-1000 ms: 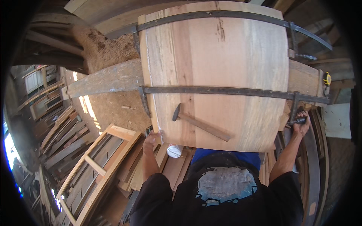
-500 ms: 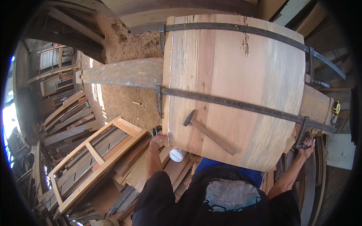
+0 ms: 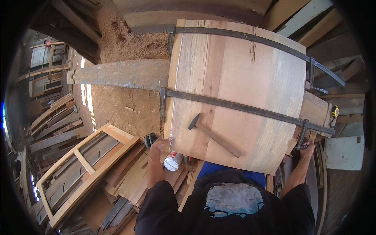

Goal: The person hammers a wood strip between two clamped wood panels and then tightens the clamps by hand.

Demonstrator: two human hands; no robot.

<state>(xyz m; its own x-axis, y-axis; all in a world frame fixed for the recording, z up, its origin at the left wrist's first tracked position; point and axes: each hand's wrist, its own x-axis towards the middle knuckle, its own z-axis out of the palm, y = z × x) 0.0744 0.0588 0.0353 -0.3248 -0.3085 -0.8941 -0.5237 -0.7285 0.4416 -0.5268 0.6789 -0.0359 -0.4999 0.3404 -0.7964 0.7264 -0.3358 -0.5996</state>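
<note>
1. Mostly it's the viewpoint that's shifted: compared with half a second ago, the open wooden frame [image 3: 84, 162] and the white can [image 3: 172, 161] sit further left in view. Hammer [image 3: 219, 140] hasn't budged on the panel.

2. Wooden panel [image 3: 243, 74] is lying flat across a thick beam [image 3: 121, 74], right in front of the person, with the near clamp [image 3: 235, 104] and far clamp [image 3: 246, 36] spanning it side to side.

3. Right hand [image 3: 308, 149] is at the near clamp's right end, fingers closed round its dark handle.

4. Left hand [image 3: 159, 145] is at the near-left corner, fingers bent against the edge strip [image 3: 173, 70]. Can't tell how tightly they're closed, or whether they've got hold of anything underneath (some dark roundish thing [image 3: 149, 140] is just beside them, no clue what).

5. What could bite you: uneven clamp pressure might bow the panel or make the strip creep along that pale, glue-looking seam. Letting go of the corner too soon could misalign it too.

6. Also, that hammer's loose on top. A tilt or jolt might send it sliding off the near edge, maybe onto the can.
</note>
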